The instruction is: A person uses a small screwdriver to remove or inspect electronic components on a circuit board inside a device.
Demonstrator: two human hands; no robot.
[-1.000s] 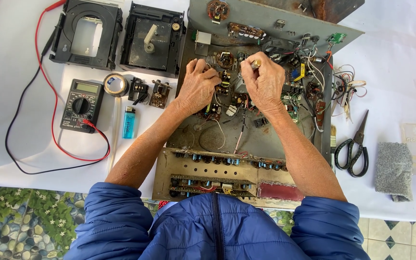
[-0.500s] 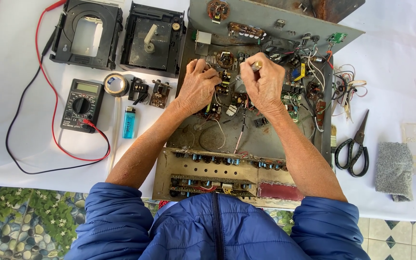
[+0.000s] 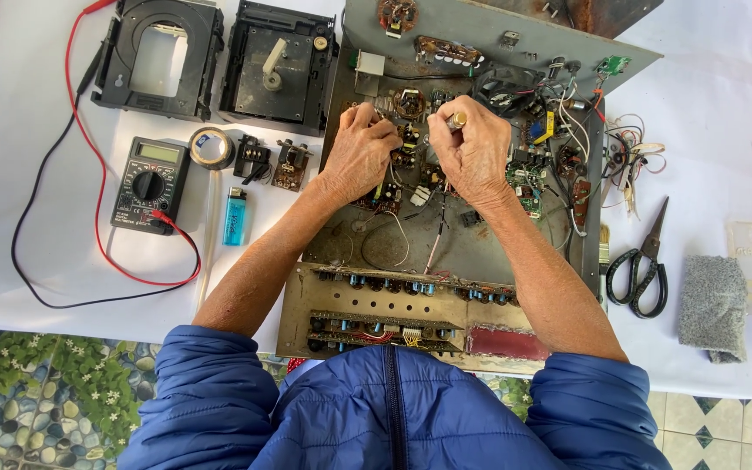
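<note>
We pinch the small brass-tipped part [image 3: 457, 120] in our right hand [image 3: 476, 155], left hand [image 3: 360, 152] at 9 o'clock gripping fragile, stiff chassis wiring [image 3: 411, 139].

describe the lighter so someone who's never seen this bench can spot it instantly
Start at the white cloth covering the table, left of the open grey metal chassis where the left hand and right hand work. Just right of the black multimeter with red and black leads lies a small translucent blue plastic lighter, lengthwise below a roll of tape. It is the only blue item on the cloth.
</note>
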